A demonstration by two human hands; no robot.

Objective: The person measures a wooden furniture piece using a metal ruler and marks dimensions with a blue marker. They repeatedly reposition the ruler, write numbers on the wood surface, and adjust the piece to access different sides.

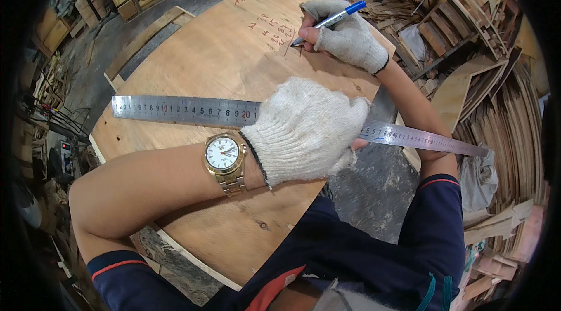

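Note:
My left hand (312, 127), in a white knitted glove, is closed round the middle of a long steel ruler (187, 109). The ruler's left part lies over the plywood sheet (204, 60); its other end sticks out past the board edge, above my right forearm. With fingertips bare in a cut-off glove, my right hand (353, 39) grips a blue-capped marker pen (339, 16). Its tip meets the plywood beside a column of reddish handwritten figures (274, 30). A gold-coloured watch (224, 154) sits on my left wrist. Most left fingers are hidden by the glove's back.
A wooden frame (146, 42) shows beneath the board's far left edge. Stacked thin wood sheets (514, 130) stand at the right, with scrap wood (383, 10) piled behind. Cables and a small device with a red light (64, 147) are at the far left. Grey floor (374, 188) shows below the board.

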